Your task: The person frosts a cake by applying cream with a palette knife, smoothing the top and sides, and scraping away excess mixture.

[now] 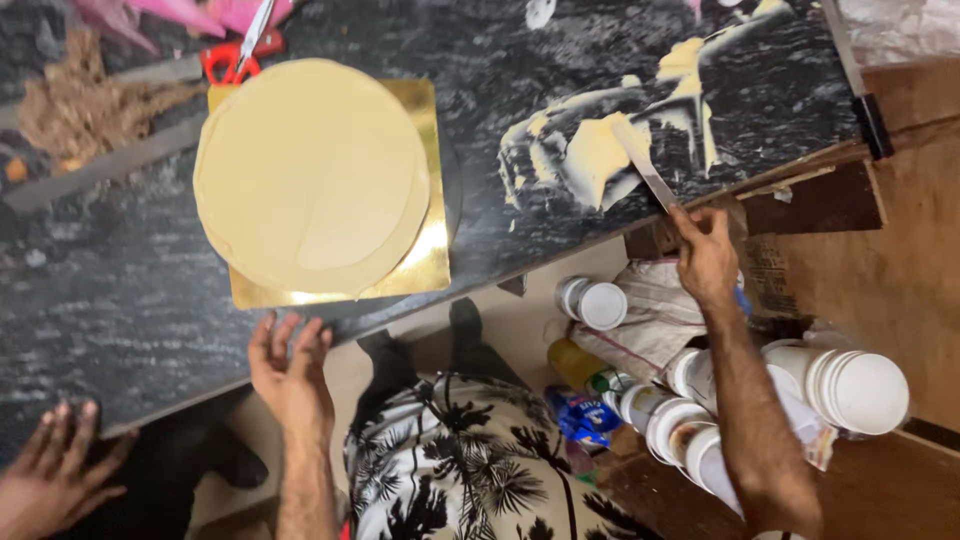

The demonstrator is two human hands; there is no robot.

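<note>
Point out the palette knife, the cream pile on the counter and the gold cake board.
palette knife (640, 165), head view, middle of the metal blade.
cream pile (590, 155), head view, thick centre of the smear.
gold cake board (425, 265), head view, bare right edge beside the round cake.

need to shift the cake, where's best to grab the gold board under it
Take the gold cake board by its bare near-right corner, coming from the counter's front edge by the left hand. The cream-coloured cake overhangs the other sides, leaving little bare board there.
</note>
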